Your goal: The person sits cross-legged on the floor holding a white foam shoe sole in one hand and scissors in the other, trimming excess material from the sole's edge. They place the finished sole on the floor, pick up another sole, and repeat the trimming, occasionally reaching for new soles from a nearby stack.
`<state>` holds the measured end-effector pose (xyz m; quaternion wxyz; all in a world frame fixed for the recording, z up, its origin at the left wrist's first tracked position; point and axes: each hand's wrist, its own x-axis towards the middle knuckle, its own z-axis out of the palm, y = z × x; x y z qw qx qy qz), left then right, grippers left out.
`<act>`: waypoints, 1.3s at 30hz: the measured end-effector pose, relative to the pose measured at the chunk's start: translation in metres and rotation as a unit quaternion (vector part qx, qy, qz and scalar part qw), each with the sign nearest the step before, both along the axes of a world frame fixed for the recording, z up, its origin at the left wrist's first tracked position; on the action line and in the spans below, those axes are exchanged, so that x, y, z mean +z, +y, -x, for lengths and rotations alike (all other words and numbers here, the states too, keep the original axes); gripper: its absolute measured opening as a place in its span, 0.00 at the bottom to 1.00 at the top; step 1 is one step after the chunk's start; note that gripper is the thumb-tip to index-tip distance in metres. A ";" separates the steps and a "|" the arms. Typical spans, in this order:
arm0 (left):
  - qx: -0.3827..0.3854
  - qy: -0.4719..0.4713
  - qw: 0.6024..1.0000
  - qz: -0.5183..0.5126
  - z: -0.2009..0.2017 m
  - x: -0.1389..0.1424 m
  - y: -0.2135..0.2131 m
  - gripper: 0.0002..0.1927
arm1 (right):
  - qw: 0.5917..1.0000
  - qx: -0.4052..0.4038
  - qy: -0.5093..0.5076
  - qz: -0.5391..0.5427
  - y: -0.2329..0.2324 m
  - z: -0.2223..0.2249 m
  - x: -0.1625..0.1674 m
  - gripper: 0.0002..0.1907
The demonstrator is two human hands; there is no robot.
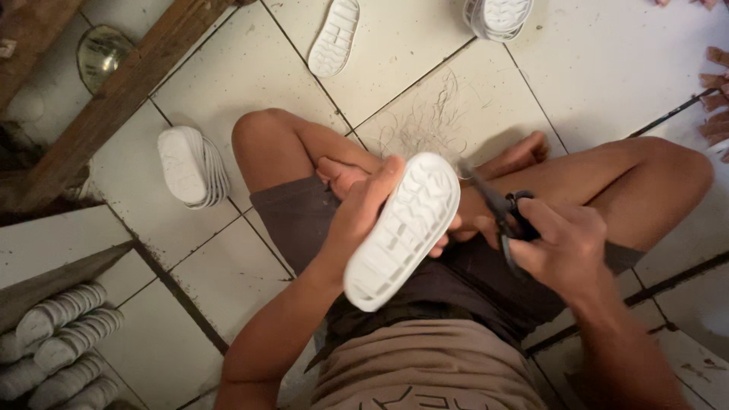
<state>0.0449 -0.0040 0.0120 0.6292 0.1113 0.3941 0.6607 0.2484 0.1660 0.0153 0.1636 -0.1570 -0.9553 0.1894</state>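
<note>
Trimming step, I reckon: my left hand (pixel 357 209) grips the white moulded rubber shoe sole (pixel 402 231) over my lap, tread up. Right hand (pixel 562 247) at 3 o'clock, fingers closed thru black-handled scissors (pixel 501 209); next calls for blades meeting sole's edge. Trimmings (pixel 425 121) at 12.

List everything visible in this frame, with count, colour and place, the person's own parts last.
sole: one, white, tread up, in the left hand over the lap
scissors: one pair, black, in the right hand, tips at the sole's top edge
loose sole: one, white, on the tiles at top centre
sole stacks: white; one at top right, one beside the left knee, several rows at bottom left
trimmings: thin pale shavings, count unclear, on the tile ahead of the legs
plank: one, brown wood, slanting at upper left
brown pieces: several, right edge
floor: white tiles, dark joints
left hand: grip on the sole
right hand: grip on the scissors
</note>
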 end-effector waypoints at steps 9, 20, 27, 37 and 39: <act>-0.012 -0.122 0.983 -0.137 -0.037 -0.030 0.000 0.33 | 0.583 -0.181 0.171 0.773 -0.037 0.034 -0.017 0.07; 0.180 0.185 0.955 -0.144 -0.003 0.007 -0.011 0.38 | 0.904 -0.067 0.023 0.422 -0.023 0.009 0.019 0.19; 0.150 0.264 0.935 -0.183 0.002 0.015 -0.014 0.44 | 0.985 -0.089 0.007 0.151 -0.022 0.000 0.032 0.29; 0.040 0.211 0.969 -0.119 0.013 0.019 -0.016 0.38 | 0.990 -0.070 -0.023 0.117 -0.014 0.004 0.037 0.26; 0.006 0.200 0.975 -0.097 0.014 0.017 -0.015 0.34 | 0.990 -0.054 -0.018 0.126 -0.013 0.008 0.039 0.26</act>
